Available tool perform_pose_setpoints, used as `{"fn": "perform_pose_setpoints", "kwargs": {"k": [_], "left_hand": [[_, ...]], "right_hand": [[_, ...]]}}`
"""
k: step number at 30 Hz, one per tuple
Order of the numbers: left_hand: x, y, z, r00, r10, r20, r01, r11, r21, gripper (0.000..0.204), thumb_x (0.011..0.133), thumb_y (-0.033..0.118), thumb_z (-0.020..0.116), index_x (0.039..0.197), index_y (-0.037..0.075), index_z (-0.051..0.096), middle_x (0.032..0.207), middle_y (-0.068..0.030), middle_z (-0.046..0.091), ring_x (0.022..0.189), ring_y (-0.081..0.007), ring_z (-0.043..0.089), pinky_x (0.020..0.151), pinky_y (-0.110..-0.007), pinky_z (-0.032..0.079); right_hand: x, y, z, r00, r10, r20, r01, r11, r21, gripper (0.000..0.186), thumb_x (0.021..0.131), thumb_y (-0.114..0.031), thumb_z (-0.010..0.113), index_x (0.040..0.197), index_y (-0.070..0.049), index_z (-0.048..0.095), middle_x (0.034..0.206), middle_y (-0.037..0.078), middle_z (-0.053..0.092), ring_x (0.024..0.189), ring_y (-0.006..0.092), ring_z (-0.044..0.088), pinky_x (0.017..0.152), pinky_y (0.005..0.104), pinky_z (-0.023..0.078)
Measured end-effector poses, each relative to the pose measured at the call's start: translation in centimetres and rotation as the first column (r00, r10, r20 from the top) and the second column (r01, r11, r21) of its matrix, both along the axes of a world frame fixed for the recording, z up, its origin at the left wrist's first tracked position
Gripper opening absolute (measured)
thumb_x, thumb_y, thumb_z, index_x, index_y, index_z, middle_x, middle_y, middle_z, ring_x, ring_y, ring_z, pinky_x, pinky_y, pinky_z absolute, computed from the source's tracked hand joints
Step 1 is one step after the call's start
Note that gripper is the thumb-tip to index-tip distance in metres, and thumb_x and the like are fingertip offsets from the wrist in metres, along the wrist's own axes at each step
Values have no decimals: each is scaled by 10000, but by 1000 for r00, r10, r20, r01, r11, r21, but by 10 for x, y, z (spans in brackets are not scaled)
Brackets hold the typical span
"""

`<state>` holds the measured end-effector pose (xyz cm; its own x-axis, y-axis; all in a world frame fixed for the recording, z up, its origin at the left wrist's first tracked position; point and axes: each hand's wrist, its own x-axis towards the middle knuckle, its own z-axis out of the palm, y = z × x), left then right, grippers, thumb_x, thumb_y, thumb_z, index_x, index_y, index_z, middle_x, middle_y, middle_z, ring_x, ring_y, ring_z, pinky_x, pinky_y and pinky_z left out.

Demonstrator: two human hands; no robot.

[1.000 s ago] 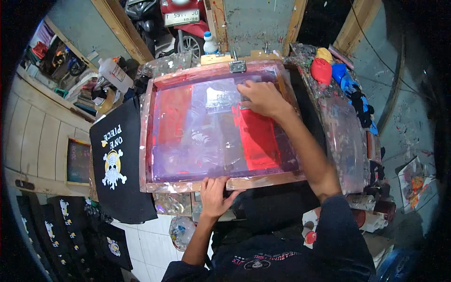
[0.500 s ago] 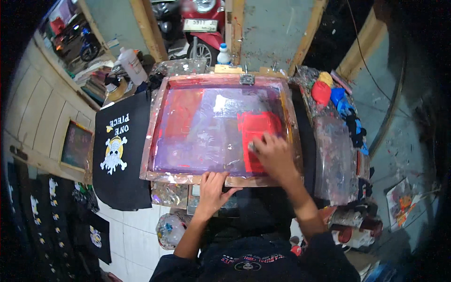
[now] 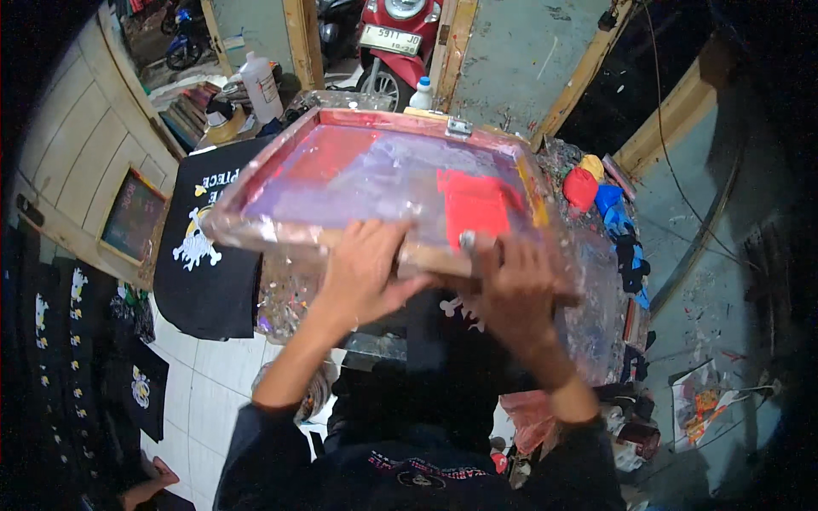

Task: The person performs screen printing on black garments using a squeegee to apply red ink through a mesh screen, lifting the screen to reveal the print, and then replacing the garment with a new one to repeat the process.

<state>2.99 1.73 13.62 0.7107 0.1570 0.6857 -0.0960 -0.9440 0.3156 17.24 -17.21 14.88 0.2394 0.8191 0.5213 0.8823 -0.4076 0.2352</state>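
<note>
A wooden screen printing frame (image 3: 281, 232) has its near edge lifted off the work table, tilted toward me. Red ink (image 3: 473, 209) lies in a thick patch on the right of its purple mesh (image 3: 375, 170). My left hand (image 3: 362, 268) is wrapped over the middle of the near rail, thumb below. My right hand (image 3: 520, 285), blurred, closes on the same rail farther right; a small pale piece (image 3: 467, 239) shows at its fingertips, its kind unclear. Beneath the raised frame, black fabric with a white print (image 3: 460, 312) shows in part.
A metal hinge clamp (image 3: 459, 126) sits on the frame's far rail. Black printed fabric (image 3: 204, 289) hangs at the left. Bottles (image 3: 260, 89) stand behind, near a red motorbike (image 3: 396, 43). Coloured cloths (image 3: 581, 189) lie right. Someone's limb (image 3: 153, 484) shows lower left.
The frame's near edge has come up from the table. My right hand has moved from the red ink down to the near rail. My left hand has risen with the frame.
</note>
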Motion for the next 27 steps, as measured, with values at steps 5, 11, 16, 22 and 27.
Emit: {"fn": "perform_pose_setpoints", "kwargs": {"k": [5, 11, 16, 22, 27], "left_hand": [[52, 14, 86, 902, 157, 403, -280, 922, 267, 476, 824, 293, 809, 1174, 26, 630, 954, -125, 650, 889, -312, 613, 817, -408, 459], [166, 35, -22, 997, -2, 80, 8, 997, -78, 365, 866, 269, 780, 1140, 54, 670, 1015, -146, 660, 1032, -331, 608, 897, -425, 467], [243, 89, -154, 854, 298, -427, -334, 943, -11, 669, 900, 624, 628, 1121, -4, 699, 1109, -212, 671, 1191, -370, 565, 1035, -503, 395], [245, 90, -137, 957, 137, -257, -141, 990, 3, 477, 934, 490, 661, 997, 18, 691, 1013, -220, 688, 1080, -388, 623, 963, -489, 448], [175, 83, -49, 974, 128, -186, -125, 992, 27, 350, 994, 400, 632, 938, 55, 648, 716, -222, 668, 704, -451, 673, 640, -565, 520]], "right_hand": [[79, 47, 128, 983, 180, 45, -185, 975, 124, 633, 692, -525, 844, 1047, -70, 585, 892, 176, 640, 809, 394, 670, 712, 492, 549], [125, 91, 236, 999, -31, 10, 31, 997, -74, 935, 584, -617, 836, 1145, 104, 639, 1121, 319, 694, 986, 428, 703, 862, 453, 569], [158, 108, 246, 998, 59, 32, -59, 998, 5, 940, 553, -638, 856, 1104, 98, 663, 1085, 330, 698, 1027, 446, 691, 914, 462, 540], [173, 123, 251, 993, 92, 70, -97, 993, 69, 906, 551, -647, 853, 1040, 95, 680, 1067, 316, 703, 983, 416, 691, 884, 441, 541], [178, 131, 262, 998, -14, -66, 12, 1000, -24, 873, 558, -624, 867, 1022, 89, 672, 955, 246, 697, 885, 342, 661, 790, 431, 507]]}}
